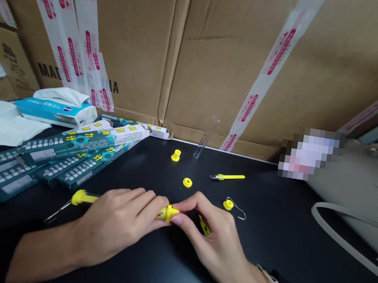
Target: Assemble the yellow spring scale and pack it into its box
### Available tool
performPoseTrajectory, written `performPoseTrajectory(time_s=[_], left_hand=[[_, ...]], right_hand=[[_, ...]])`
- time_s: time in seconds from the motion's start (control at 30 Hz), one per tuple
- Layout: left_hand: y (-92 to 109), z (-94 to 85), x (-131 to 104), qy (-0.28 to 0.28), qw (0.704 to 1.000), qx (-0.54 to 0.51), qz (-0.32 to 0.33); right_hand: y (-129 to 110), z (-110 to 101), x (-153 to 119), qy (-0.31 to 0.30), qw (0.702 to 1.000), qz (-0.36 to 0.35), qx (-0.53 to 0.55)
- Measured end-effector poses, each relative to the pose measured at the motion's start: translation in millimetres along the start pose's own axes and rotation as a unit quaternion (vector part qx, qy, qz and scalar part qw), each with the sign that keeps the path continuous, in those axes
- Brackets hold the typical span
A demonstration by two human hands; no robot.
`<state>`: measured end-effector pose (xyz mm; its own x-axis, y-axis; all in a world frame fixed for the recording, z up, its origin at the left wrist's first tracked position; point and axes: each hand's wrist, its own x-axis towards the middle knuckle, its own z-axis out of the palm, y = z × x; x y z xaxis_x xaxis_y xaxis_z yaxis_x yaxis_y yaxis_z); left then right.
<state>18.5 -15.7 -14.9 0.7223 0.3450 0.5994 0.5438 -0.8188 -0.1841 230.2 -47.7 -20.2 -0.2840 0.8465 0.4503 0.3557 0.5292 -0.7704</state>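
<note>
My left hand (120, 209) is wrapped round a tubular spring scale (85, 198) with yellow ends, held level above the black table. A metal hook juts from its left end. At the other end, the thumb and forefinger of my right hand (214, 231) pinch the yellow end cap (171, 213). Most of the tube is hidden by my left fingers. A yellow piece with a hole (204, 226) shows beneath my right hand; whether it touches the palm I cannot tell. Beyond my hands lie a yellow ring (187, 182) and a yellow plug (176, 155).
A clear tube (206, 139) stands near the cardboard box (216, 59) at the back. Right of it lie a yellow strip with a metal end (228, 177) and a yellow cap with a hook (228, 204). Green cartons (81, 162) and a tissue pack (57, 111) are at left.
</note>
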Motion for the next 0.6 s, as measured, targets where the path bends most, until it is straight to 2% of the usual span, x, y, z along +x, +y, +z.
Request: performPoseTrajectory(time_s=[0.17,0.27,0.4,0.6], left_hand=[[-0.1,0.4,-0.8,-0.005,1.000,0.000,-0.002],[-0.2,-0.5,-0.6,-0.002,1.000,-0.001,-0.005],[-0.3,0.0,-1.4,-0.002,1.000,0.011,0.005],[-1.1,0.1,-1.3,-0.006,1.000,0.005,0.011]], right_hand=[[2.3,2.2,-2.3,0.025,0.996,-0.085,-0.013],[1.4,0.7,-1.7,0.032,0.996,-0.065,-0.051],[1.2,1.3,-1.0,-0.001,0.996,-0.024,-0.083],[3.0,1.1,-5.0,-0.002,0.996,-0.071,-0.047]])
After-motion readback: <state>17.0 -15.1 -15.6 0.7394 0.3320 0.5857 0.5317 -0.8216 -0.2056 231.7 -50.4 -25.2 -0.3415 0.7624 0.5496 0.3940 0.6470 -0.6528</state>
